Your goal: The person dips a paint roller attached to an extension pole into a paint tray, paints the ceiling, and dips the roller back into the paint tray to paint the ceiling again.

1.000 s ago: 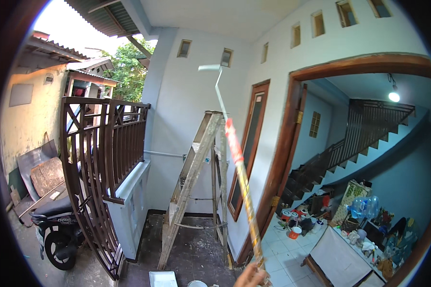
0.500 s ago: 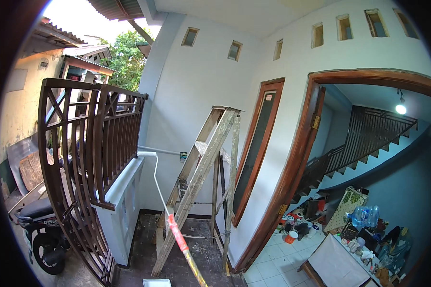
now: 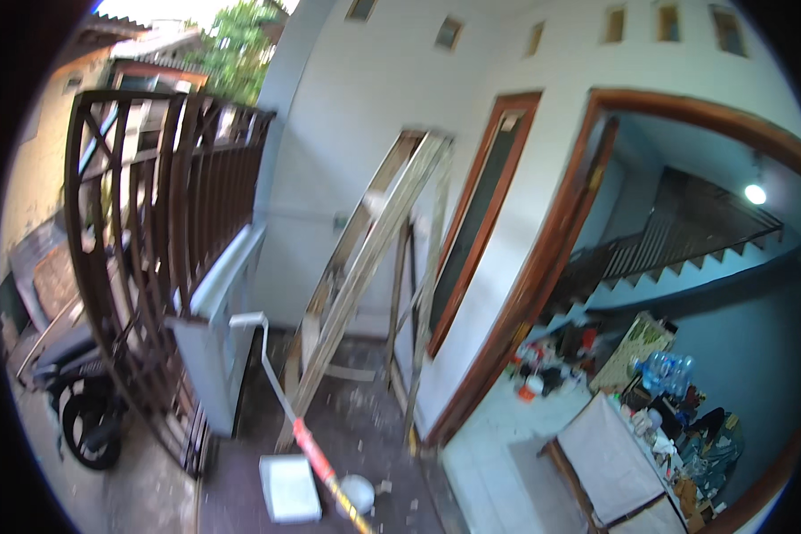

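Note:
A paint roller with a narrow white sleeve (image 3: 247, 319) sits on a bent white wire frame. Its red grip (image 3: 313, 452) is joined to a yellow-and-dark striped pole (image 3: 351, 509) that runs out at the lower edge. Neither my left hand nor my right hand shows, so what grips the pole is hidden. The roller head appears in front of the low wall, apparently in the air. Below it on the dark floor lies a white paint tray (image 3: 290, 489). A round white container (image 3: 358, 495) stands beside the tray, partly behind the pole.
A paint-spattered wooden stepladder (image 3: 356, 276) stands before the white wall (image 3: 347, 116). At left are a brown metal gate (image 3: 165, 196), a low pale wall (image 3: 214, 365) and a parked motorbike (image 3: 89, 418). A brown-framed doorway (image 3: 543, 276) opens right onto a cluttered table (image 3: 610, 458).
My view has tilted down, bringing the whole tray and the round container into sight. The roller head has come down from beside the wall's top to lower in front of it.

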Demonstrator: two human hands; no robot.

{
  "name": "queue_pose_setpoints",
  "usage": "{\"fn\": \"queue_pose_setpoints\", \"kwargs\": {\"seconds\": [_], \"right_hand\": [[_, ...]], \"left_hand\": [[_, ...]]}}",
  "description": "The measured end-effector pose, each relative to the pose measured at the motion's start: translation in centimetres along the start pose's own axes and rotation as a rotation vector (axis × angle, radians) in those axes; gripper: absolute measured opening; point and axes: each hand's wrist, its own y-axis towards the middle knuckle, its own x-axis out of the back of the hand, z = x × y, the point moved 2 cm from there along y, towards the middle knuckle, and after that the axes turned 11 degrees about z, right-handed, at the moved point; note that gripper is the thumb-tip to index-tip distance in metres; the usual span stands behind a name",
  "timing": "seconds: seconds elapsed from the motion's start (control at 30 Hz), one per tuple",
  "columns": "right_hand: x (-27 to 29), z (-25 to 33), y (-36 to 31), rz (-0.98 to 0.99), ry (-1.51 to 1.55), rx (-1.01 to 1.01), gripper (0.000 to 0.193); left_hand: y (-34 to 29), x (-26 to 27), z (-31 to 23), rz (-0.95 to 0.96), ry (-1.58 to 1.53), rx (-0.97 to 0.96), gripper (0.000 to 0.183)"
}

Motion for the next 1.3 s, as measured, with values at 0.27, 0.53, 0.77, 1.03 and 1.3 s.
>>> {"fn": "queue_pose_setpoints", "kwargs": {"seconds": [0.27,0.53,0.77,1.03,1.3], "right_hand": [[2.1,-21.0,-21.0,0.303,-0.776,0.269,0.027],[12.0,-8.2,-18.6,0.282,-0.403,0.124,0.023],[9.5,-5.7,-19.8,0.644,-0.222,-0.201,0.036],[0.6,-3.7,-22.0,0.691,-0.132,-0.134,0.039],[0.7,4.9,-17.1,0.717,0.010,-0.164,0.043]], "left_hand": [[-4.7,-1.5,7.7,-0.092,0.068,0.234,0.046],[-7.8,1.6,16.4,-0.142,-0.123,0.539,0.036],[-6.7,8.6,23.4,-0.210,-0.087,0.731,0.032],[-4.3,14.2,24.0,-0.273,0.022,0.820,0.034],[-3.1,19.2,22.9,-0.380,0.106,0.753,0.035]]}}
